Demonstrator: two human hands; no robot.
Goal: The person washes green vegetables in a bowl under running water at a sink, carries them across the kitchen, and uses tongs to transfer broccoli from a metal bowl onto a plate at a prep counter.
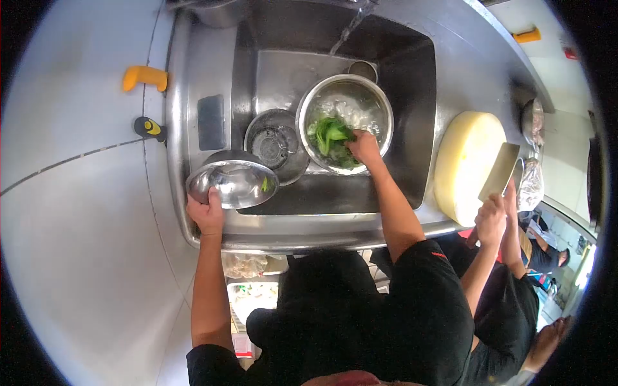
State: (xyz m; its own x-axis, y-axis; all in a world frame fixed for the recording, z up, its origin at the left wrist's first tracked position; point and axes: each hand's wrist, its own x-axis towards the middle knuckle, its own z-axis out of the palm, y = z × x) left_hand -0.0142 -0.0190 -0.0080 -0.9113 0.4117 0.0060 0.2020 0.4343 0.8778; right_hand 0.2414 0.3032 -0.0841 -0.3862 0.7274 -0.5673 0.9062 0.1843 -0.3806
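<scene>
My left hand (206, 213) grips the near rim of a shiny metal bowl (232, 183) at the sink's left edge. The bowl is tilted, and a small green leaf piece (264, 184) clings inside it. Over in the sink, my right hand (365, 148) reaches into a round metal basin (300, 122) of water. Its fingers are closed on leafy greens (332, 134), with the fingertips partly hidden among the leaves. Another round metal vessel (252, 132) holding water sits left of the basin, partly behind the tilted bowl.
Water (351, 29) streams into the sink (412, 128) from above. To the right, a co-worker's hand (491, 219) holds a cleaver (500, 172) beside a thick round cutting board (470, 161). A dark rectangular pad (210, 122) lies on the left ledge. Yellow handles (145, 78) show at the left wall.
</scene>
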